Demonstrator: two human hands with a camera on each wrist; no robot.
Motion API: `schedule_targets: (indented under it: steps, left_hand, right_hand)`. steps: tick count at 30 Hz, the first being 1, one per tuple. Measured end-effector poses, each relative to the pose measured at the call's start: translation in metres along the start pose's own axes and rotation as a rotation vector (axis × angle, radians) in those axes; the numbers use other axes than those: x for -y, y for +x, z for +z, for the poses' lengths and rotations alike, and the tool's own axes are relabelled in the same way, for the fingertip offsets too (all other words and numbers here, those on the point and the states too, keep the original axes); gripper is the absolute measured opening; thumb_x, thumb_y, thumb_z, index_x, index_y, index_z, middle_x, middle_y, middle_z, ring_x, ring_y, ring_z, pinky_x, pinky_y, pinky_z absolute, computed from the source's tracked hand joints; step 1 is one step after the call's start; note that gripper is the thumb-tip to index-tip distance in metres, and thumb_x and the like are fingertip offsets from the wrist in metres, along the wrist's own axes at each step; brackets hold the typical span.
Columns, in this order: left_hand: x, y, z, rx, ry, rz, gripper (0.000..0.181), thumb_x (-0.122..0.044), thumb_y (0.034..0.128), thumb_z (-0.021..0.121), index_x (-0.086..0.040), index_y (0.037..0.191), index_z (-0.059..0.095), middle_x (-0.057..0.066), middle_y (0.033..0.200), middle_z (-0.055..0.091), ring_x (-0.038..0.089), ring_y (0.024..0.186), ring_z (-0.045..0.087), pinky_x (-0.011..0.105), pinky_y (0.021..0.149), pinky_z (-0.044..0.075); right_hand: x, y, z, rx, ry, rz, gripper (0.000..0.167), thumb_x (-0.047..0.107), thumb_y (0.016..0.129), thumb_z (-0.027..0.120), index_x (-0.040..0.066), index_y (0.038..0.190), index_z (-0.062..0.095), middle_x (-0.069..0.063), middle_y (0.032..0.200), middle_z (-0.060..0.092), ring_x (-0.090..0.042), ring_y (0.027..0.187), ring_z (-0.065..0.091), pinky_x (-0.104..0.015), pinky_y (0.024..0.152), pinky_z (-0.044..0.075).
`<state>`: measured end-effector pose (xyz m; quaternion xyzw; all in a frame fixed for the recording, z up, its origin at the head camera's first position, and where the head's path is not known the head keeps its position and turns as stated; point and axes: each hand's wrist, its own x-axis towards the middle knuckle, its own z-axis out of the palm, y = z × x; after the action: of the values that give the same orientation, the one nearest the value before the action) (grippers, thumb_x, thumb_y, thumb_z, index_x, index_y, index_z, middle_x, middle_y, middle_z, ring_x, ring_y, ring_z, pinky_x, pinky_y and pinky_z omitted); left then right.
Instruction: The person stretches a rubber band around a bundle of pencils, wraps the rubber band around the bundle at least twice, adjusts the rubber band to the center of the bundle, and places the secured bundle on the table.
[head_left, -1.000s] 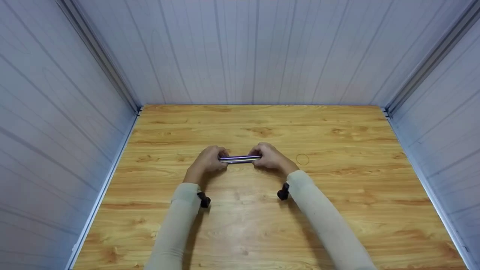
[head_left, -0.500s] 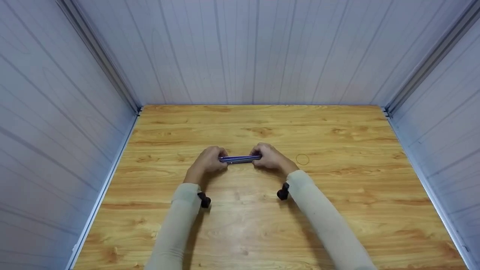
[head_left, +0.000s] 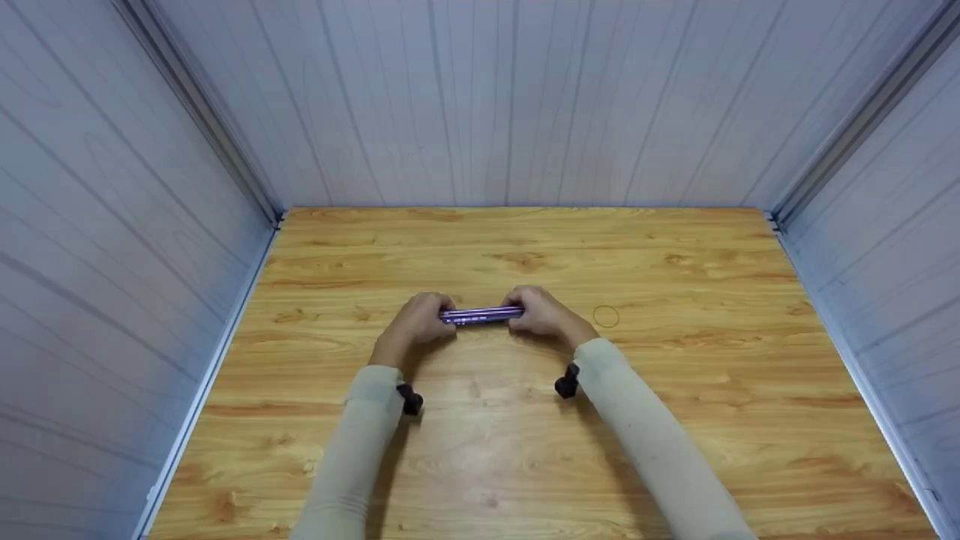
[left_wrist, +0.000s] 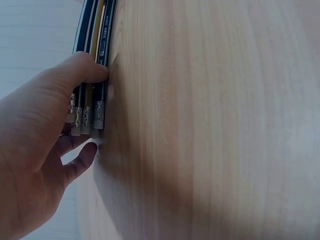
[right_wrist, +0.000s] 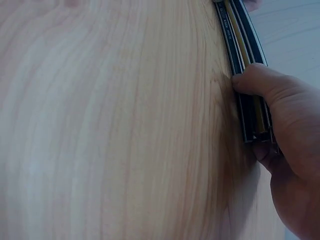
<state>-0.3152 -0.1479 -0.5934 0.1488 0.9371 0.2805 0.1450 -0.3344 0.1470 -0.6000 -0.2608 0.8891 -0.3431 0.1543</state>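
Between the two hands lies a bundle of pencils (head_left: 484, 316), set crosswise in the head view. In the left wrist view the pencils (left_wrist: 103, 45) are dark with a yellow one among them, and their metal-banded eraser ends stick out past the thumb. My left hand (head_left: 422, 317) grips that eraser end, thumb on the near side. At the other end my right hand (head_left: 536, 311) holds the bundle, thumb across the pencils (right_wrist: 248, 112), whose flat ends show below it. The fingers behind the bundle are partly hidden.
A thin rubber band (head_left: 606, 316) lies on the wooden table (head_left: 480, 450) to the right of the right hand. White panel walls (head_left: 480, 105) stand at the back and on both sides.
Both hands stay in nearly the same place. The bundle turns slightly in their grip, and its visible side goes from mixed silvery stripes to more even purple.
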Motion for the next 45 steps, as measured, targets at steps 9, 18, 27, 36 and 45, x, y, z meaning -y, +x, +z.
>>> schedule_targets:
  steps: [9, 18, 27, 36, 45]
  left_hand:
    - [0.011, 0.012, 0.005, 0.008, 0.024, 0.038, 0.025, -0.016, 0.0982, 0.079, -0.003, 0.12, 0.081, 0.015, 0.119, 0.08, 0.027, 0.101, 0.067, 0.047, 0.096, 0.058]
    - [0.025, 0.026, 0.015, -0.004, 0.121, 0.092, 0.021, -0.019, 0.0984, 0.078, -0.005, 0.114, 0.08, 0.011, 0.112, 0.079, 0.024, 0.097, 0.065, 0.047, 0.094, 0.057]
    - [0.05, 0.046, 0.025, -0.032, 0.205, 0.152, 0.017, -0.025, 0.0955, 0.078, -0.013, 0.108, 0.081, 0.003, 0.105, 0.078, 0.018, 0.092, 0.065, 0.04, 0.085, 0.056]
    - [-0.013, 0.002, -0.023, -0.04, 0.143, 0.128, 0.023, -0.011, 0.0971, 0.075, 0.0, 0.117, 0.079, 0.015, 0.113, 0.078, 0.025, 0.096, 0.064, 0.049, 0.092, 0.058]
    - [-0.038, -0.017, -0.039, -0.09, 0.141, 0.147, 0.022, -0.009, 0.0995, 0.075, 0.001, 0.119, 0.078, 0.016, 0.114, 0.076, 0.024, 0.097, 0.063, 0.046, 0.092, 0.058]
  right_hand:
    - [0.008, -0.001, -0.004, 0.008, -0.012, 0.044, 0.017, 0.005, 0.099, 0.077, 0.005, 0.115, 0.082, -0.015, 0.121, 0.076, -0.02, 0.101, 0.06, -0.038, 0.093, 0.05]
    - [0.008, 0.001, -0.004, 0.018, -0.058, 0.039, 0.014, 0.007, 0.1, 0.076, 0.004, 0.113, 0.08, -0.013, 0.114, 0.075, -0.019, 0.097, 0.057, -0.036, 0.089, 0.048]
    - [0.013, -0.002, -0.01, 0.022, -0.043, 0.034, 0.015, 0.007, 0.1, 0.075, 0.004, 0.115, 0.08, -0.014, 0.118, 0.075, -0.019, 0.097, 0.058, -0.035, 0.087, 0.049]
    - [0.028, -0.007, -0.026, -0.024, 0.0, -0.017, 0.012, 0.003, 0.102, 0.073, 0.004, 0.113, 0.079, -0.01, 0.108, 0.071, -0.019, 0.091, 0.056, -0.033, 0.082, 0.047]
    - [0.035, -0.011, -0.038, -0.077, -0.059, -0.114, 0.015, 0.0, 0.096, 0.075, -0.003, 0.111, 0.078, -0.015, 0.103, 0.07, -0.017, 0.088, 0.052, -0.033, 0.081, 0.045]
